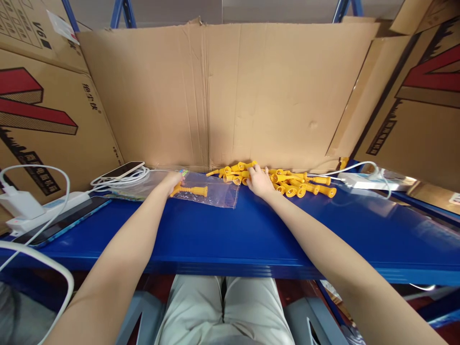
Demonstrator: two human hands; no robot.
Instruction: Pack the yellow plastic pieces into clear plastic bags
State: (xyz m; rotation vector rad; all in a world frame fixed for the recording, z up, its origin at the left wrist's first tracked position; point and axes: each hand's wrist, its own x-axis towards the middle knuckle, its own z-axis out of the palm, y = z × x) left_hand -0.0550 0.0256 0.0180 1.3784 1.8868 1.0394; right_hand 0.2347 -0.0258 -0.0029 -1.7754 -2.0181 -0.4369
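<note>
My left hand (175,181) is closed at the left end of a yellow plastic piece (196,191) with a flared, horn-like end. That piece lies at a clear plastic bag (224,194), spread flat on the blue shelf; whether it is inside or on top I cannot tell. My fingertips there are partly hidden. To the right, my right hand (259,181) reaches into a heap of similar yellow horn-shaped pieces (293,184). Its fingers are apart and bent, touching the near left part of the heap, with no piece lifted.
A tall cardboard panel (287,96) stands behind the shelf (215,235), with printed cartons (46,120) at both sides. At left lie a phone (64,223), a power strip with charger (25,206) and coiled white cable (125,177). Another power strip (373,181) sits at right.
</note>
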